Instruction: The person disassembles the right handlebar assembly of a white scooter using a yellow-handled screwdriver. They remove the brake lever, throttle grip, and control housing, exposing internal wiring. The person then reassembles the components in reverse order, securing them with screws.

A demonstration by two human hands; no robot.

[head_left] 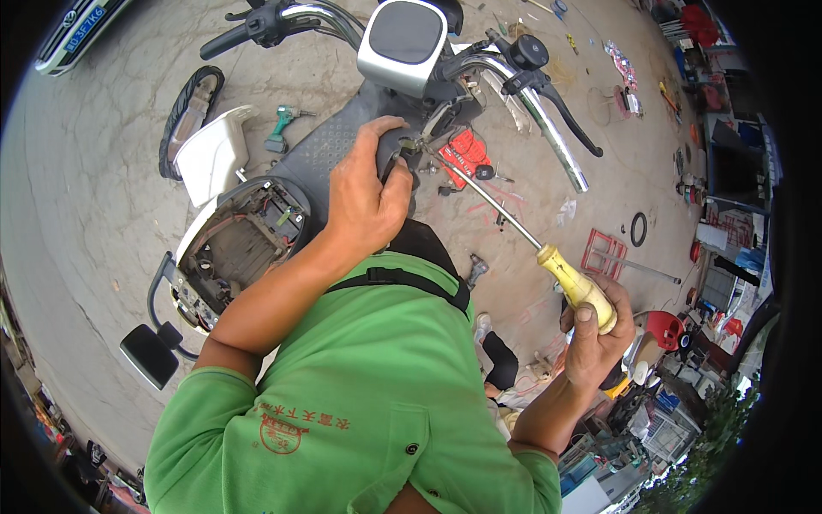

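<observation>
My left hand (371, 184) closes its finger and thumb on a dark part (397, 149) of the electric scooter, below its silver-framed display (402, 38). My right hand (595, 338) grips the yellow handle of a long screwdriver (572, 278); the metal shaft reaches up-left toward that dark part, its tip close to it. The scooter's handlebar (548, 120) with black brake lever arches to the right, and its grey textured footboard (330, 141) lies left of the column. An open body section (244, 240) with exposed wires is beside my left forearm.
A green drill (278, 128), a white panel (210, 154) and a black seat (184, 111) lie at left. A red tool case (467, 154), red frame (597, 255) and tyre (638, 229) lie right. Someone's leg (498, 361) shows below. Cluttered goods line the right edge; a vehicle stands upper left.
</observation>
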